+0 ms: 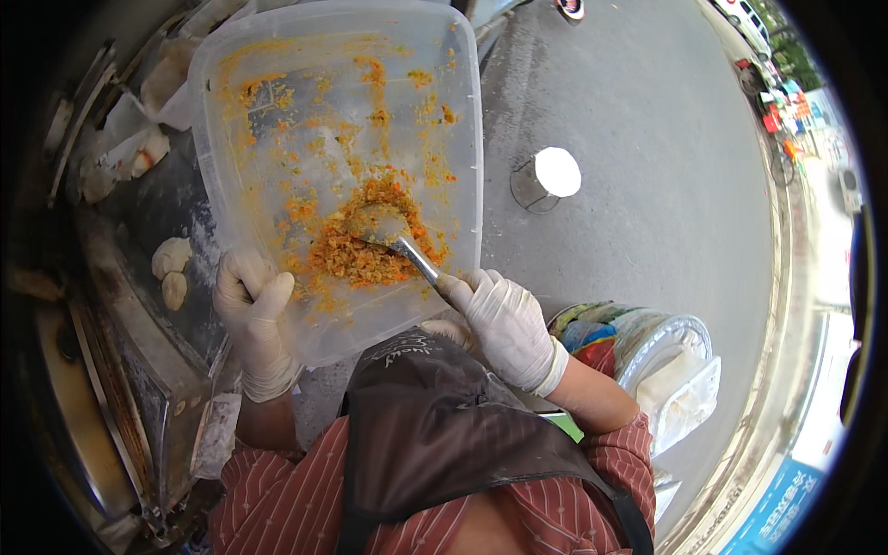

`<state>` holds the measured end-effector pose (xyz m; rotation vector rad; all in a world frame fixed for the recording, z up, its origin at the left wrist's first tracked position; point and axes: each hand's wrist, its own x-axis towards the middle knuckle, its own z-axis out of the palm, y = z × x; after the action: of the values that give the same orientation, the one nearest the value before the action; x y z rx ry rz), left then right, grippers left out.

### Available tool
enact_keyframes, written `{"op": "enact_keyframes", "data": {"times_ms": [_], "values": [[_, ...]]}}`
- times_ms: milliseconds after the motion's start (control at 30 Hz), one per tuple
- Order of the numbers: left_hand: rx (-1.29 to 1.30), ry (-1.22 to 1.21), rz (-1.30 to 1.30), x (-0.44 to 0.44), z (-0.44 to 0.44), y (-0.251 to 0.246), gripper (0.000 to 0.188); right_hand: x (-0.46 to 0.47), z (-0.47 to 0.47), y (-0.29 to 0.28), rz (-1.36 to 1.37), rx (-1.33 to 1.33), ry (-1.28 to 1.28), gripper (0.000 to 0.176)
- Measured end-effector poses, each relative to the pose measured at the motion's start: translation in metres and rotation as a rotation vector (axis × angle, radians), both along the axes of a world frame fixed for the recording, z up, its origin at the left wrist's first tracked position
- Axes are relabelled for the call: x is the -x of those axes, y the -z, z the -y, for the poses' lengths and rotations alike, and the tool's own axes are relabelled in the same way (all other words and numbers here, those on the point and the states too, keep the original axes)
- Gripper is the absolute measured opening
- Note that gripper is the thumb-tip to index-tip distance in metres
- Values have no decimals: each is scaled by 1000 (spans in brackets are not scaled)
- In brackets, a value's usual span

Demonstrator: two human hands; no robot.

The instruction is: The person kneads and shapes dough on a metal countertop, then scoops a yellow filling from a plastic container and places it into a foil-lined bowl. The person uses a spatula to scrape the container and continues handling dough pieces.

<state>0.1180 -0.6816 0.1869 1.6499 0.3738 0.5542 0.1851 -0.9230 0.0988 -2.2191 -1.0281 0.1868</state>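
My gloved left hand (254,312) grips the near left rim of a large translucent plastic tub (229,173), its thumb over the edge. In my gloved right hand (510,326) is the handle of a metal spoon (416,260). The spoon's bowl rests in a heap of chopped orange and yellow filling (354,258), low in the tub. Smears and crumbs of the same filling cling to the tub's floor and walls. The tub is tilted towards me, above my dark apron (444,430).
To the left, two dough pieces (171,270) lie on a floured dark worktop (159,208), with plastic bags (125,149) behind. A round white-topped stool (557,172) stands on the pavement at right. A colourful patterned drum (624,340) is beside my right elbow.
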Motion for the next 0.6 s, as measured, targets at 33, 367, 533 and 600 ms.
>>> {"op": "enact_keyframes", "data": {"times_ms": [33,367,533,600], "values": [[-14,70,-3,-2,4,6,24,13,7,-2,83,79,56,53],[166,602,223,-15,-78,-22,28,128,-87,-77,470,614,700,61],[204,839,340,-45,-108,-37,30,111,-140,-101,498,701,913,46],[89,925,449,-70,-96,-46,29,111,-127,-119,454,729,970,43]]}}
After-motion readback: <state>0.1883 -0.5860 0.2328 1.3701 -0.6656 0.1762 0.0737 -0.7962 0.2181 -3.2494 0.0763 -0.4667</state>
